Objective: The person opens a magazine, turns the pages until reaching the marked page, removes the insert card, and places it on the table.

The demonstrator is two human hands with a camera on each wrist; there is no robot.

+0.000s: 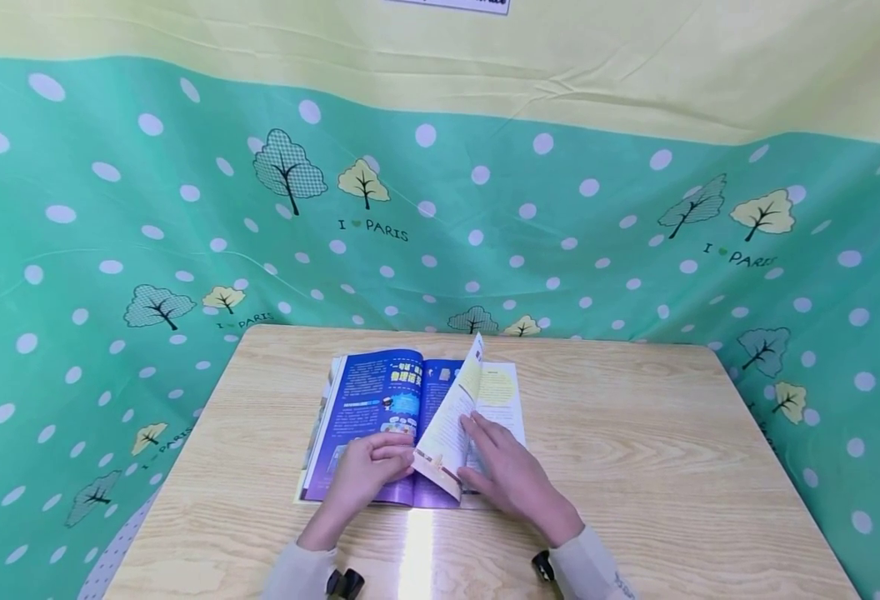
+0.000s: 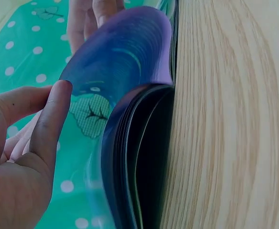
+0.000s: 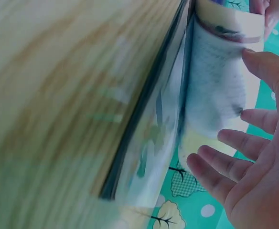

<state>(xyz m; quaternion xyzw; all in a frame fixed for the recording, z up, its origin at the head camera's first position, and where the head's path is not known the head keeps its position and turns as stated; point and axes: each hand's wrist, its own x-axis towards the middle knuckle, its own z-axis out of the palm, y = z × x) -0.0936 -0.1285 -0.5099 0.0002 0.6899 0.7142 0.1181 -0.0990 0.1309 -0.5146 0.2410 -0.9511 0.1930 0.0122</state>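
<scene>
A magazine (image 1: 368,383) lies spread on the wooden table, its left page purple-blue with printed text. One page (image 1: 449,425) stands lifted and curled over the right half, its pale printed side facing right. My left hand (image 1: 371,469) pinches that page's edge between thumb and index finger, as the left wrist view shows at the page's purple side (image 2: 125,52). Against the pale side rests my right hand (image 1: 511,471), its fingers spread and nearly straight; in the right wrist view the fingertips (image 3: 247,55) touch or nearly touch the paper (image 3: 218,81).
The wooden table (image 1: 635,433) extends on both sides of the magazine. Behind it hangs a green dotted cloth (image 1: 477,217) with printed trees, yellow at the top. A bright light reflection lies on the tabletop in front of the magazine.
</scene>
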